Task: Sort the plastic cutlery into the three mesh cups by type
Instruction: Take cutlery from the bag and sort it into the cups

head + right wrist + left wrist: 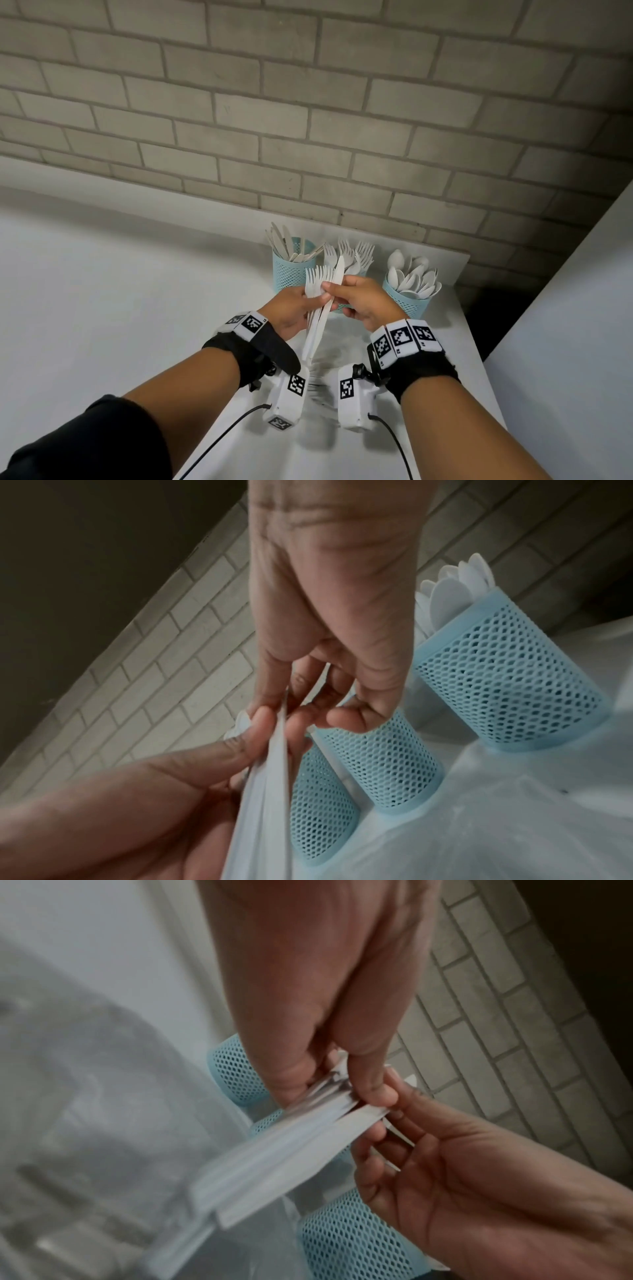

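Against brick wall (pixel 308 102), three mesh cups (pixel 293 272) stood nearly filled; left hand (pixel 291 313) gripped last forks (pixel 320 277), right hand (pixel 363 301) pinching knife (pixel 339 270).

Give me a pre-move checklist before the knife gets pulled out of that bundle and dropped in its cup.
1. Left hand grips the bundle of white plastic forks: ok.
2. Right hand pinches the white plastic knife standing among the forks: ok in the head view; the wrist views are too blurred to confirm.
3. Knife is free of the fork tines: cannot tell.
4. Left light-blue mesh cup holds knives: ok, the right target.
5. Middle light-blue mesh cup holds forks, right light-blue mesh cup holds spoons: ok.
6. Room left in the knife cup: cannot tell.
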`<state>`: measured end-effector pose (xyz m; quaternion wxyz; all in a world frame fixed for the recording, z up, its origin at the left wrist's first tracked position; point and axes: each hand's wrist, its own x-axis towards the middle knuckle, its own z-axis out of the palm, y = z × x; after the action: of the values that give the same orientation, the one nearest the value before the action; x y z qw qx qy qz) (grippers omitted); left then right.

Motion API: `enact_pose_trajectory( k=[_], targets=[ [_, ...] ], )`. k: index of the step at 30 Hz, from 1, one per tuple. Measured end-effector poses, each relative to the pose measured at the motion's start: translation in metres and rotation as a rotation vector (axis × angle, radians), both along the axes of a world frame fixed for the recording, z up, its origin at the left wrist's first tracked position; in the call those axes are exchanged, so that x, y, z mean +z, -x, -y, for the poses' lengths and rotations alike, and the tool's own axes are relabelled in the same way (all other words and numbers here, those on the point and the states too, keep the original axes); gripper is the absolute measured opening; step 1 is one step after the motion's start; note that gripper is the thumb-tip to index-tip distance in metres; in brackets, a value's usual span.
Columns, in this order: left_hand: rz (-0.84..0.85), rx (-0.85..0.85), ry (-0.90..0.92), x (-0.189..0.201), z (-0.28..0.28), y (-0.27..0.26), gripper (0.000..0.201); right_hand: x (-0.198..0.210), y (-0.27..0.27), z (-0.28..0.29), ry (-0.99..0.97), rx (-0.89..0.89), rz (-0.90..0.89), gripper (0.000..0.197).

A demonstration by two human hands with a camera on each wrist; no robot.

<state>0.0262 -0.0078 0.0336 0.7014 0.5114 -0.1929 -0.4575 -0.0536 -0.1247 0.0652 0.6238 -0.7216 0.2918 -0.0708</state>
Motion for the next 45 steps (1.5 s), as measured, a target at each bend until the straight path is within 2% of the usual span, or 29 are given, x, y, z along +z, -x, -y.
enact_pose_trajectory(
  k=[2, 7, 10, 13, 15, 18, 21, 23, 26, 31, 36, 39, 41, 42, 43, 45],
  targets=[
    [-0.012, 0.03, -0.02, -0.002, -0.002, -0.002, 0.017, -0.003, -0.004, 0.001, -0.012, -0.014, 0.001, 0.003],
    [0.003, 0.025, -0.108, -0.001, -0.01, -0.009, 0.017, -0.006, -0.014, 0.0, 0.041, -0.031, 0.006, 0.007],
    [0.012, 0.072, -0.108, 0.004, -0.013, -0.016, 0.023, 0.007, -0.026, -0.003, 0.146, -0.001, 0.023, 0.01],
    [0.042, 0.193, -0.092, 0.013, -0.011, -0.022, 0.029, 0.031, -0.04, -0.005, 0.288, 0.008, 0.094, 0.012],
    [0.04, 0.264, -0.07, 0.018, -0.01, -0.028, 0.027, 0.048, -0.052, -0.003, 0.352, -0.067, 0.185, 0.016],
    [0.003, 0.331, -0.022, 0.024, -0.012, -0.036, 0.017, 0.067, -0.073, 0.002, 0.369, -0.261, 0.385, 0.042],
    [-0.024, 0.376, 0.018, 0.025, -0.013, -0.042, 0.015, 0.073, -0.09, 0.002, 0.406, -0.37, 0.505, 0.065],
    [-0.056, 0.379, 0.038, 0.023, -0.014, -0.045, 0.016, 0.07, -0.096, 0.0, 0.464, -0.413, 0.529, 0.065],
    [-0.084, 0.344, 0.052, 0.021, -0.014, -0.049, 0.019, 0.055, -0.103, -0.006, 0.61, -0.416, 0.487, 0.055],
    [-0.111, 0.228, 0.03, 0.024, -0.015, -0.052, 0.024, 0.013, -0.115, -0.007, 0.83, -0.282, 0.317, 0.026],
    [-0.029, 0.227, -0.012, 0.026, -0.018, -0.056, 0.023, 0.0, -0.114, -0.004, 1.026, -0.148, 0.083, 0.027],
    [-0.009, 0.253, -0.014, 0.026, -0.019, -0.055, 0.019, 0.014, -0.109, -0.001, 1.105, -0.143, 0.086, 0.029],
    [-0.009, 0.263, 0.004, 0.025, -0.019, -0.054, 0.019, 0.03, -0.103, -0.001, 0.922, -0.127, 0.174, 0.035],
    [-0.013, 0.265, 0.012, 0.026, -0.018, -0.053, 0.019, 0.035, -0.101, 0.0, 0.79, -0.066, 0.2, 0.039],
    [-0.017, 0.263, 0.019, 0.028, -0.018, -0.052, 0.019, 0.04, -0.099, 0.001, 0.701, 0.032, 0.179, 0.043],
    [-0.019, 0.244, 0.029, 0.03, -0.018, -0.049, 0.019, 0.045, -0.093, 0.002, 0.664, 0.226, 0.061, 0.052]
  ],
)
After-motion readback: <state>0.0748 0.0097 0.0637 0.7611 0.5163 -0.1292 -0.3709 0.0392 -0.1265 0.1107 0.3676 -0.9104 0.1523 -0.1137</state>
